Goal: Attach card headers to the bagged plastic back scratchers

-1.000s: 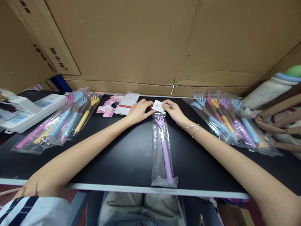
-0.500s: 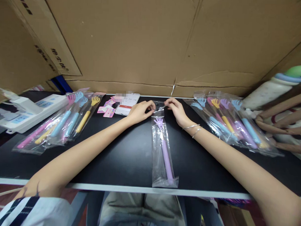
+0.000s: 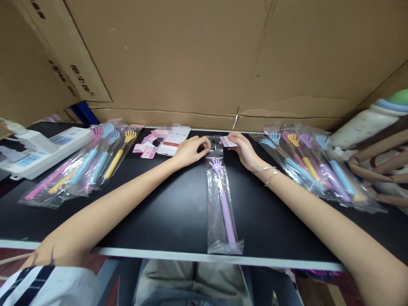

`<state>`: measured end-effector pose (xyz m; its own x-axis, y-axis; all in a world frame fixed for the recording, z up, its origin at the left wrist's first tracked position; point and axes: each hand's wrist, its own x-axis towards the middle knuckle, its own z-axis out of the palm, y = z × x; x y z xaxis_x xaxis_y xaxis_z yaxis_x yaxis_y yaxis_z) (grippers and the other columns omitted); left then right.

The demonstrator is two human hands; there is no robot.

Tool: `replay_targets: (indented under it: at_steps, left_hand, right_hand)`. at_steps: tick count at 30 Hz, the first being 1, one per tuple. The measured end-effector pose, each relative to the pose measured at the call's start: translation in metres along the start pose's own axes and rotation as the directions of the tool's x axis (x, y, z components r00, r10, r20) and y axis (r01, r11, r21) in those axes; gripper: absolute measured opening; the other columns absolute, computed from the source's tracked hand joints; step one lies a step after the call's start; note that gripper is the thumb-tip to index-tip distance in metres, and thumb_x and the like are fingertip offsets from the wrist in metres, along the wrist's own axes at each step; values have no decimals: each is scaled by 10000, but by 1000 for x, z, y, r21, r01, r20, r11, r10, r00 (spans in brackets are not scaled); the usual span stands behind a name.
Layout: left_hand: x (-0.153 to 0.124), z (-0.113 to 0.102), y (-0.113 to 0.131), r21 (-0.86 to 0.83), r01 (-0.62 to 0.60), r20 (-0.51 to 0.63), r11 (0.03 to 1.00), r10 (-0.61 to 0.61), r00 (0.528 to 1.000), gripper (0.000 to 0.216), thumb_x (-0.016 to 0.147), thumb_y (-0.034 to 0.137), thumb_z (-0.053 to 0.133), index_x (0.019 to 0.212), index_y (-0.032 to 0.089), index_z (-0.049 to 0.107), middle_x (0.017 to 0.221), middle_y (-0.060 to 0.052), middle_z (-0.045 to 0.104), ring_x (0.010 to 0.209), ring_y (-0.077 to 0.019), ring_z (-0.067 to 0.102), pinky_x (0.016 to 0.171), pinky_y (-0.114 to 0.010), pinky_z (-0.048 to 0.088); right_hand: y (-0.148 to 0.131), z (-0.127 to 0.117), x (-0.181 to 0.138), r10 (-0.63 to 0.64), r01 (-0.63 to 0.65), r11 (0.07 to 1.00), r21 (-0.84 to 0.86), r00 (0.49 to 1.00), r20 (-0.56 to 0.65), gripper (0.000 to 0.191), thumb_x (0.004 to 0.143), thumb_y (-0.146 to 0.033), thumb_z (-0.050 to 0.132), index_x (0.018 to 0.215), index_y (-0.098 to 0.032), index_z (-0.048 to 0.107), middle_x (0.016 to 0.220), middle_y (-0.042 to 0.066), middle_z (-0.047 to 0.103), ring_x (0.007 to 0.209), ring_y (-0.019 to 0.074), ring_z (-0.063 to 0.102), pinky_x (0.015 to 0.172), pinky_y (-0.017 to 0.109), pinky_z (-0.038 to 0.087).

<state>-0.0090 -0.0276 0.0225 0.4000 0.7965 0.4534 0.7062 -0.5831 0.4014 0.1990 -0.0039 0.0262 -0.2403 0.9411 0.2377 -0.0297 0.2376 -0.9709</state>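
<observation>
A purple back scratcher (image 3: 226, 212) lies lengthwise in a clear plastic bag (image 3: 214, 227) in front of me, its hand-shaped head pointing away. My left hand (image 3: 191, 151) pinches the left side of the bag's top flap, thumb and finger closed. In my right hand (image 3: 243, 150) is a small pink and white card (image 3: 228, 141), held between the fingers just right of the flap. Several similar cards (image 3: 147, 147) lie in a loose heap beyond my left forearm, beside a phone (image 3: 174, 141) that shows a timer.
Bagged back scratchers in several colours lie in a left pile (image 3: 86, 166) and a right pile (image 3: 315, 168). A white power strip (image 3: 40, 151) is at far left, and a bottle (image 3: 367, 118) stands at far right. Cardboard (image 3: 180, 58) walls off the back.
The right hand has drawn slightly to the right and turned, so the card's printed face now shows. My left hand and the bagged purple back scratcher have hardly moved.
</observation>
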Motion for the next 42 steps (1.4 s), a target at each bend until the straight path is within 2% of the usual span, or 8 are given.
replay_targets:
  at_steps: [4,7,10,14,22,28,36,42]
  left_hand:
    - [0,0,-1,18,-5,18,1000,4,1000,96,863,251,522,926,228,591,917,2,696,876,-152,627,722,-263,448]
    - [-1,0,0,49,-13,21,999,12,1000,101,871,246,526,947,230,592,926,2,693,881,-151,623,705,-254,439]
    - [-1,-1,2,76,-31,23,997,29,999,98,878,249,528,949,233,594,915,4,690,917,-159,602,699,-251,430]
    - [-2,-3,3,91,-37,27,995,35,999,109,880,255,529,966,240,595,906,4,685,916,-166,579,698,-258,428]
    - [-2,-2,3,88,-36,31,995,33,999,108,871,246,533,950,235,606,897,4,696,913,-174,579,674,-260,412]
    - [-1,0,2,94,-34,25,995,32,999,99,873,251,528,939,234,599,885,8,690,910,-170,580,664,-257,405]
    - [-1,0,3,119,-21,21,993,19,1000,116,872,250,523,965,238,590,890,3,684,892,-172,584,661,-254,408]
    - [-1,-1,3,106,-29,18,994,27,999,95,864,244,527,942,232,580,895,8,683,887,-167,584,655,-252,400]
  right_hand:
    - [4,-6,3,9,-9,1000,-3,997,82,335,690,-302,628,970,-249,451,752,-45,625,673,139,590,666,292,449]
    - [6,-11,5,32,-33,999,8,990,134,405,701,-327,648,995,-260,377,743,-57,629,563,110,551,574,266,409]
    - [7,-12,6,14,-12,1000,-14,990,140,396,702,-349,667,976,-244,401,712,-61,604,537,90,511,527,240,360]
    - [7,-10,4,-50,61,994,-90,991,122,361,729,-368,659,1030,-219,528,658,-59,544,547,87,456,507,230,322]
    - [8,-9,3,-78,98,967,-234,993,91,340,772,-381,620,1061,-207,665,861,16,647,630,106,470,518,234,321]
    - [5,-6,2,-94,116,965,-235,990,106,313,746,-374,639,997,-190,677,849,27,653,680,123,521,599,254,401]
    - [5,-5,1,-82,102,970,-222,992,97,326,729,-411,680,962,-189,629,632,-34,566,540,94,480,524,239,382]
    - [4,-5,-1,-39,57,981,-185,994,104,356,714,-447,709,931,-190,592,606,-27,619,496,107,549,520,249,423]
